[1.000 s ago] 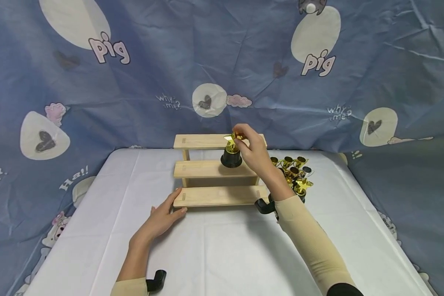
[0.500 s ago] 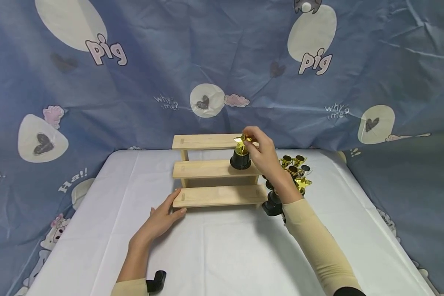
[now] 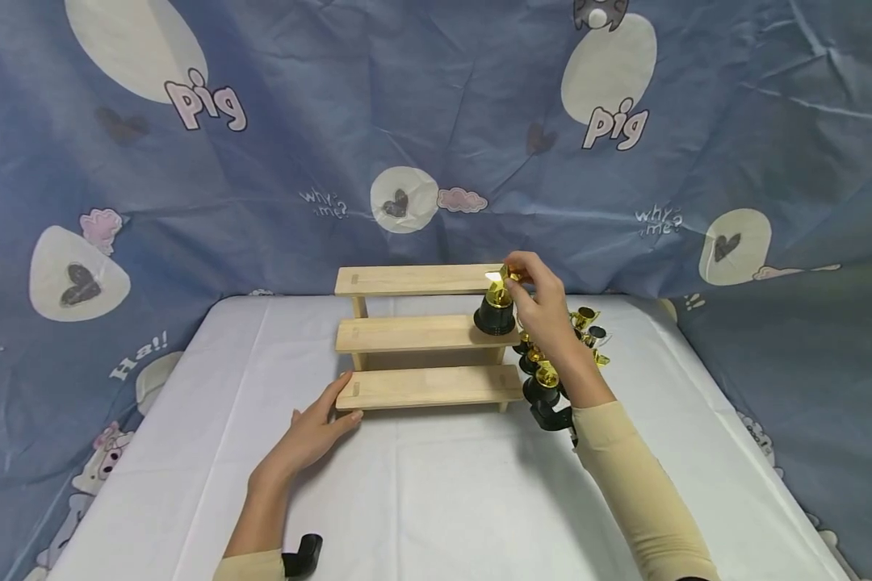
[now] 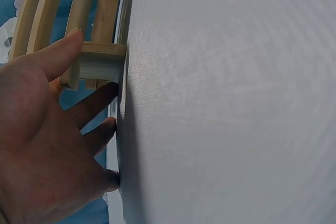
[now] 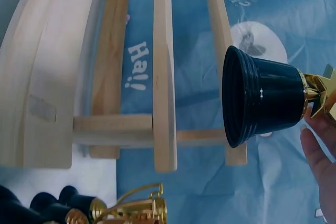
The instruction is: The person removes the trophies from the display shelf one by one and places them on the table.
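Observation:
A three-tier wooden display stand (image 3: 414,332) stands toward the back of the table. My right hand (image 3: 543,305) pinches the gold star top of a small trophy (image 3: 495,316) with a black base, upright by the right end of the upper tiers. The right wrist view shows the hollow underside of this trophy's base (image 5: 268,94), apart from the wood. At the stand's lower left corner rests my left hand (image 3: 308,436). In the left wrist view, that hand's thumb (image 4: 68,51) touches the stand and its other fingers are spread downward to the cloth.
Several small trophies (image 3: 545,379), gold and silver cups among them, crowd together right of the stand, partly hidden by my right forearm. A white cloth (image 3: 436,492) covers the table. Behind hangs a blue printed curtain (image 3: 298,145).
My right hand has moved the star trophy rightward along the upper tiers to their right end. The left hand stays at the stand's corner.

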The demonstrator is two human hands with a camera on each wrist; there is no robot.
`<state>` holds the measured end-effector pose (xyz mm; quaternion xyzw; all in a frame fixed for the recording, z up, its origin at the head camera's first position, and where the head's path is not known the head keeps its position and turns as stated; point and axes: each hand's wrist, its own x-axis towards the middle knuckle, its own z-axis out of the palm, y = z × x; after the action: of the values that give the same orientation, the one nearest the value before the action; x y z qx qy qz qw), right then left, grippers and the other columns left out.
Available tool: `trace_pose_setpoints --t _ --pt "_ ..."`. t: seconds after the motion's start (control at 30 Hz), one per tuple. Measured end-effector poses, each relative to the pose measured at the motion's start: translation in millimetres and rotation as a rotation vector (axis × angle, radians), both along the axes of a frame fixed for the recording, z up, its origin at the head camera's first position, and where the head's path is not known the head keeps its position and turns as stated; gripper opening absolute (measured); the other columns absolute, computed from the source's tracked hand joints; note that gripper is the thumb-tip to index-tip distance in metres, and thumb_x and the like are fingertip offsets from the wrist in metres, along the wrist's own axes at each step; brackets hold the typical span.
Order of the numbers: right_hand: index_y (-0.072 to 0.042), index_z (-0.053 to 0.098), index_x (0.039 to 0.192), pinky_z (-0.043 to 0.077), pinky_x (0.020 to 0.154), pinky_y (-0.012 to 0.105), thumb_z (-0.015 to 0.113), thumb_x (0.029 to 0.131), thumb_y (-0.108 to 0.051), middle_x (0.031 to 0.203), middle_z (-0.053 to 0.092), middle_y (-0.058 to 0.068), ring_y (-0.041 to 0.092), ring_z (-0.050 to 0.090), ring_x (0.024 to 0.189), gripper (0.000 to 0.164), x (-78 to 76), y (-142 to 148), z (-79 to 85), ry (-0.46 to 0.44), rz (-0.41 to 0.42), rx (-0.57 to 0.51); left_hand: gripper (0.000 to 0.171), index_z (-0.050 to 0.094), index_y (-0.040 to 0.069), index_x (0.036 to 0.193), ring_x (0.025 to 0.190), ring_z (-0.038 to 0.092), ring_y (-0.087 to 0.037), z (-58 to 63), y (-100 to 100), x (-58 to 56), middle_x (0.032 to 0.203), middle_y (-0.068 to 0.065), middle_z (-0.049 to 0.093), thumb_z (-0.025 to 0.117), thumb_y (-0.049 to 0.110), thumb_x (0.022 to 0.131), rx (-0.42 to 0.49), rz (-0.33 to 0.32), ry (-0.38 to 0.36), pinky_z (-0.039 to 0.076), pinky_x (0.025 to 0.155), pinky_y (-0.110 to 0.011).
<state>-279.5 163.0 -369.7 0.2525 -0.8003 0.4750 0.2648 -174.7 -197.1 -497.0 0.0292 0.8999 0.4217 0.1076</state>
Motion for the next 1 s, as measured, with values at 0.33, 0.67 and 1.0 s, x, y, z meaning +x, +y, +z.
trace_pose_setpoints --t 0.33,0.67,1.0 --pt "-0.010 0.060 0.123 0.049 0.095 0.041 0.059 0.098 -0.004 0.116 0.064 0.013 0.026 0.061 0.106 0.025 2.7 17 -3.2 -0.021 -0.024 -0.012 0.077 0.015 0.030 0.160 0.153 0.012 -0.045 2.4 0 -0.1 0.166 -0.014 0.019 0.059 0.042 0.099 0.004 0.005 0.001 -0.018 0.109 -0.077" --pt "-0.008 0.059 0.124 0.048 0.095 0.042 0.058 0.099 -0.004 0.117 0.064 0.017 0.027 0.061 0.107 0.026 6.9 29 -4.3 -0.032 -0.053 -0.015 0.077 0.014 0.030 0.160 0.152 0.013 -0.046 0.3 0 1.1 0.166 -0.014 0.019 0.059 0.041 0.099 0.009 -0.003 0.000 -0.018 0.109 -0.077" --pt "-0.007 0.060 0.124 0.048 0.094 0.043 0.059 0.097 0.001 0.115 0.065 0.016 0.028 0.061 0.105 0.028 10.4 44 -9.9 -0.042 -0.126 -0.044 0.077 0.013 0.031 0.161 0.153 0.013 -0.044 -0.2 -1 0.6 0.166 -0.013 0.018 0.058 0.043 0.099 0.001 -0.011 0.003 -0.017 0.110 -0.077"
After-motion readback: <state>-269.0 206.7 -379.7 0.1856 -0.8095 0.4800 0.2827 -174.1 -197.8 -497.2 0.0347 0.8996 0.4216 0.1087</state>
